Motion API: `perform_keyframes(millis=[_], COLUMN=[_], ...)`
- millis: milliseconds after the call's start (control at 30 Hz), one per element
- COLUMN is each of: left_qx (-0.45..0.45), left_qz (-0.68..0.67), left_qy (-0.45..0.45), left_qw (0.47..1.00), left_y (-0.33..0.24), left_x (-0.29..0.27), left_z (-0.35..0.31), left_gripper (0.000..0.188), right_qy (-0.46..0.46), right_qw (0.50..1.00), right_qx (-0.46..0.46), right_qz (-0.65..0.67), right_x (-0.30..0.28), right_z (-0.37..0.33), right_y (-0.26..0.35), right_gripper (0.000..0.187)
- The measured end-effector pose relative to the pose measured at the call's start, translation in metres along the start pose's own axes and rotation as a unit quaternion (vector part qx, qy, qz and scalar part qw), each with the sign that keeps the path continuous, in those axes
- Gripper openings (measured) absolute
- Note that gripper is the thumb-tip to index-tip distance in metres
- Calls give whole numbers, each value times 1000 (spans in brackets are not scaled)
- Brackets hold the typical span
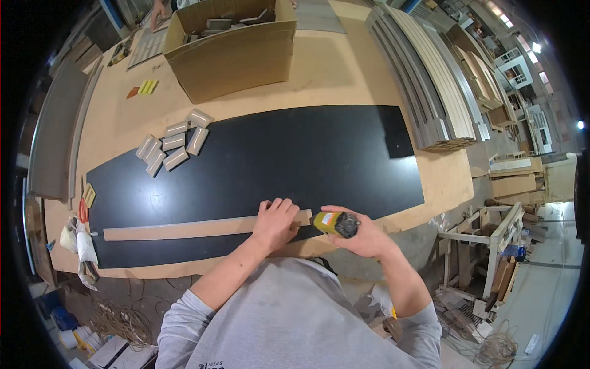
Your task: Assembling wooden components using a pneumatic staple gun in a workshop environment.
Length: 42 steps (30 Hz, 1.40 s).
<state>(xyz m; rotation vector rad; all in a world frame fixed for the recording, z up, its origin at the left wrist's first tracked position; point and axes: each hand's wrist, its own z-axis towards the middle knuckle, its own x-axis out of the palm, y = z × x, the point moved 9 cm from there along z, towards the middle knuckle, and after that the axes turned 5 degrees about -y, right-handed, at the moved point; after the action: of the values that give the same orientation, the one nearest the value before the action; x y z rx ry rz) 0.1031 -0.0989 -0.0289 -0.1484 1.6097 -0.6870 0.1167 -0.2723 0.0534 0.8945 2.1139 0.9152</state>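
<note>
A long, narrow light-brown strip (178, 230) lies along the near edge of a black panel (289, 160). My left hand (276, 224) is closed over this strip near its right end, its fingers curled across it. In my right hand (362, 237) is a yellow-and-black cylindrical power tool (335, 222), with my fingers wrapped round its body. The tool is at the strip's right end; its working tip is hidden, so I cannot tell whether it touches the strip.
Several small beige blocks (174, 142) sit on the panel's left part. Beyond it stands an open cardboard box (230, 64) of pieces. Long stacked profiles (430, 80) border the right side. Yellow pads (147, 87) and white bags (86, 246) lie leftward. A person's hand (158, 12) shows behind the box.
</note>
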Motion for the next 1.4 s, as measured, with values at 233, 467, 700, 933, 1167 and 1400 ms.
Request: perform_keyframes(millis=[233,467,700,933,1167,1400], left_qx=[-2,-3,-6,16,28,14], left_qz=[17,39,36,9,25,19], left_qy=[-27,-10,-8,-35,-50,-34], left_qw=[1000,999,999,999,998,999], left_y=[1,-1,2,-2,-2,0], left_x=[0,1,1,-3,-2,-4], left_z=[0,1,0,-1,-1,-4], left_gripper=[45,47,43,41,45,49], right_qy=[-12,-16,-16,9,3,-32], right_qw=[997,991,995,992,990,991], right_qx=[37,33,38,33,44,10], right_qz=[-69,-133,-92,-120,-135,-128], right_x=[1,1,-3,6,7,2], right_z=[12,15,12,2,-2,-7], right_y=[8,14,12,-4,3,5], right_gripper=[64,66,68,72,67,72])
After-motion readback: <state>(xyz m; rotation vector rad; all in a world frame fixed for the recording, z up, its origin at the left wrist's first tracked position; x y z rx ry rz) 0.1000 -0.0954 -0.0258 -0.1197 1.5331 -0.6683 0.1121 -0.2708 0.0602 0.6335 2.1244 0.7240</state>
